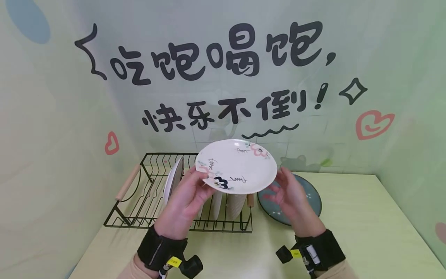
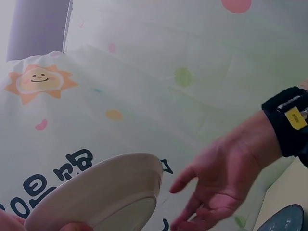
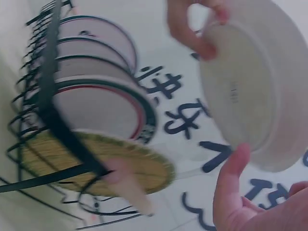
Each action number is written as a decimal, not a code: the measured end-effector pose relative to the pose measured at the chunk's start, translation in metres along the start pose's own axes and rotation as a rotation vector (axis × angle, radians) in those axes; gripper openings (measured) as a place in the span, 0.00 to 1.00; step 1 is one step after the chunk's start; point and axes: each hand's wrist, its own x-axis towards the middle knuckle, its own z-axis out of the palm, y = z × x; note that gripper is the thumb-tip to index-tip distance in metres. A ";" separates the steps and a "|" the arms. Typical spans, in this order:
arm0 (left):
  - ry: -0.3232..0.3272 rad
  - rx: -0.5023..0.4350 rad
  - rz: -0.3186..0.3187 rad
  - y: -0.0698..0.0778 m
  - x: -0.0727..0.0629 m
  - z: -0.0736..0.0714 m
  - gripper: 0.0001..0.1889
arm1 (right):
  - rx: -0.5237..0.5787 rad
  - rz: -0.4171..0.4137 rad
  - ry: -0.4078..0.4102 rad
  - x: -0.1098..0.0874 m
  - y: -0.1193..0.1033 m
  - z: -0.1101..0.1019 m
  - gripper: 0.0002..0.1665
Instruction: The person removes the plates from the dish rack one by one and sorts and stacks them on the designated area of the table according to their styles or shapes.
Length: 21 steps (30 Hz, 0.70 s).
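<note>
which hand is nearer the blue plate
Right. In the head view, the right hand is in front of the blue plate, overlapping it; the left hand is well to its left, gripping the white plate.

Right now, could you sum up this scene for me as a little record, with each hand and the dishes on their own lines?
Left hand: grips a white, flower-patterned round plate by its edge
Right hand: beside that plate's opposite edge, not gripping it
Storage: black wire dish rack
In the rack: several dishes standing on edge
Right of the rack: a blue-grey round plate, partly hidden by the right hand, on a pale yellow tabletop
</note>
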 end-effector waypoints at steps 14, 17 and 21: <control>-0.013 0.069 -0.007 -0.020 0.000 0.001 0.30 | -0.040 -0.008 -0.165 -0.022 -0.025 -0.001 0.21; -0.013 0.082 -0.019 -0.022 -0.001 -0.002 0.30 | -0.006 0.029 -0.160 -0.023 -0.024 -0.005 0.22; -0.028 0.100 -0.030 -0.024 -0.002 -0.006 0.31 | 0.013 0.048 -0.166 -0.024 -0.022 -0.011 0.23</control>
